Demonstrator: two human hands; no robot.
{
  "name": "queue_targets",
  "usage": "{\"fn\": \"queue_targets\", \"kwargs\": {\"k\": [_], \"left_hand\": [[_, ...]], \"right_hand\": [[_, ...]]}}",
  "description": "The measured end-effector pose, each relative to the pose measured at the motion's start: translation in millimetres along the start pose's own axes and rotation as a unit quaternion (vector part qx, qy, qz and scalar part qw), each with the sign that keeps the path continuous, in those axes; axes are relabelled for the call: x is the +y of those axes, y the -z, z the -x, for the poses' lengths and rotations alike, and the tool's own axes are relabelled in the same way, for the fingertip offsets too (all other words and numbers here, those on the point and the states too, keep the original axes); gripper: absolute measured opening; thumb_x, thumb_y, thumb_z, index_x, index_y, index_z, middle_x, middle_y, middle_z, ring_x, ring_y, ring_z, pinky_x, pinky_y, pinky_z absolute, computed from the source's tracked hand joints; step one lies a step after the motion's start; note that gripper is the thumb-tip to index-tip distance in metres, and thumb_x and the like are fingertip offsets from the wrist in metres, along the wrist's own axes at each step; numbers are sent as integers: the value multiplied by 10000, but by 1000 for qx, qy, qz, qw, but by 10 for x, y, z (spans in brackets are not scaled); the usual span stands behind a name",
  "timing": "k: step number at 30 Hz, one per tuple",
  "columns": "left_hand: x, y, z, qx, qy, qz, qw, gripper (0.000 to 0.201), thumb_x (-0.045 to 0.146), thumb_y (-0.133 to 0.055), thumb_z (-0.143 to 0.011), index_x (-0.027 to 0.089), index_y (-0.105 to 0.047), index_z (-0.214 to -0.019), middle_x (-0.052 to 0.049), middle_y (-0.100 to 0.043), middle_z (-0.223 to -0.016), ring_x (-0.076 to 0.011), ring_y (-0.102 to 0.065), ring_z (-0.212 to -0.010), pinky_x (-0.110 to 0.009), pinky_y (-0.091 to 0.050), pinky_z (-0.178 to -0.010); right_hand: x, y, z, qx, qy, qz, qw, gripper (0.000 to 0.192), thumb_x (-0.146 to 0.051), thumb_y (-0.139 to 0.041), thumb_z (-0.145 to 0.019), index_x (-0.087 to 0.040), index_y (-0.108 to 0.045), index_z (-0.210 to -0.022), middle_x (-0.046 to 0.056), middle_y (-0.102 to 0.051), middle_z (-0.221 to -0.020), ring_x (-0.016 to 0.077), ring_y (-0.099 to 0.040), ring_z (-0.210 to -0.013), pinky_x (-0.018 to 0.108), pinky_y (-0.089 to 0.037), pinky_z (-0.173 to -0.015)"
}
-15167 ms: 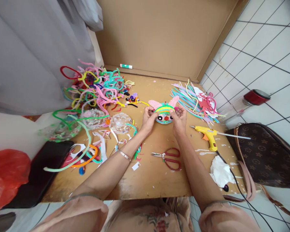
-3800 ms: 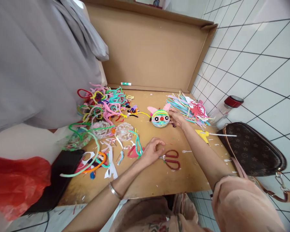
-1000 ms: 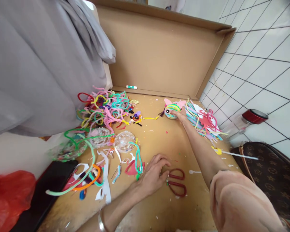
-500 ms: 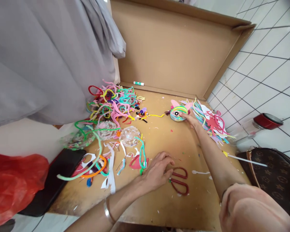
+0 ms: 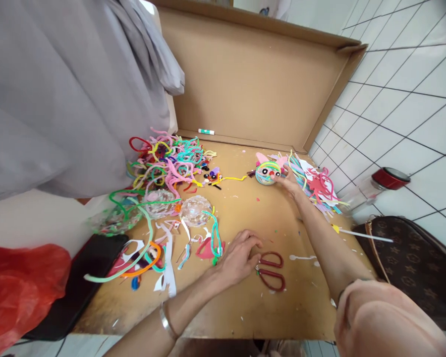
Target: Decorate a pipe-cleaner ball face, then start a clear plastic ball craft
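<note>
My right hand (image 5: 290,185) holds a round striped pipe-cleaner animal head (image 5: 264,173) from its right side, fingers and thumb against it. It has googly eyes, a small red nose and pink ears, and sits on the table. My left hand (image 5: 241,255) rests palm down on the tabletop, its fingers loosely spread and slightly bent. Just right of it lie scissors (image 5: 272,271) with dark red handles; the hand covers their blades. Left of that hand are a turquoise pipe cleaner (image 5: 216,237) and a pink scrap (image 5: 205,249).
A tangled heap of pipe cleaners (image 5: 171,163) and clear bowls (image 5: 196,210) fill the left side. A cardboard panel (image 5: 245,79) stands behind, with a glue stick (image 5: 206,132) at its foot. At right are more pipe cleaners, a red-lidded bottle (image 5: 390,177) and a brown bag (image 5: 412,267).
The view has shifted slightly. The animal head has turned more toward me, so both eyes and the nose now show. My left hand stays beside the scissors.
</note>
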State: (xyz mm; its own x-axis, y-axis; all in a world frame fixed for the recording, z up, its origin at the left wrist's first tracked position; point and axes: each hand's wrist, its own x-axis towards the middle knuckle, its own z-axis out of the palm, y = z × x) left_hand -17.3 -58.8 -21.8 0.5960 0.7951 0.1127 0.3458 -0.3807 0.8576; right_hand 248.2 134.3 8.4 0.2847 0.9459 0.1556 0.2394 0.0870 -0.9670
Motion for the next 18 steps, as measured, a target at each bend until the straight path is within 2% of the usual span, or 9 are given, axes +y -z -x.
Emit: {"fn": "queue_targets", "kwargs": {"k": [4,6,10,13,18], "left_hand": [[-35,-18,-9,7,-6,1,1000,247,119,-600,-813,217,-624,-1038,-81,-612,-1216,-233,-570,-1187,-403,-471,-1044],[-35,-23,-7,5,-6,0,1000,241,122,-599,-816,219,-626,-1035,-80,-614,-1221,-235,-569,-1190,-404,-471,-1043],[3,-17,-5,4,-7,-3,1000,219,127,-607,-822,214,-630,-1022,-80,-620,-1210,-233,-571,-1194,-397,-469,-1053],[16,-17,-14,1,-9,-8,1000,213,132,-617,-824,205,-635,-1022,-83,-623,-1207,-232,-574,-1197,-394,-469,-1060],[-27,-30,-39,1,-4,-38,999,208,156,-613,-830,205,-646,-1029,-83,-624,-1187,-246,-583,-1172,-412,-483,-1029]], "right_hand": [[42,18,-29,16,19,18,1000,1136,-518,-932,-383,-297,-485,-1404,128,-567,-1413,360,-552,-1283,585,-436,-1104],[48,33,-40,31,40,43,998,1110,-515,-926,-385,-283,-502,-1384,129,-555,-1411,371,-510,-1322,607,-418,-1113],[8,27,93,64,128,190,971,805,-444,-840,-568,-238,-567,-1296,128,-596,-1315,366,-510,-1310,626,-405,-1116],[-59,-32,441,52,152,241,957,548,-323,-751,-656,-199,-638,-1178,149,-625,-1250,394,-535,-1273,651,-397,-1103],[-201,-215,1375,-58,237,305,920,266,-232,-548,-828,-207,-689,-1051,130,-715,-1101,320,-668,-1055,539,-506,-972]]}}
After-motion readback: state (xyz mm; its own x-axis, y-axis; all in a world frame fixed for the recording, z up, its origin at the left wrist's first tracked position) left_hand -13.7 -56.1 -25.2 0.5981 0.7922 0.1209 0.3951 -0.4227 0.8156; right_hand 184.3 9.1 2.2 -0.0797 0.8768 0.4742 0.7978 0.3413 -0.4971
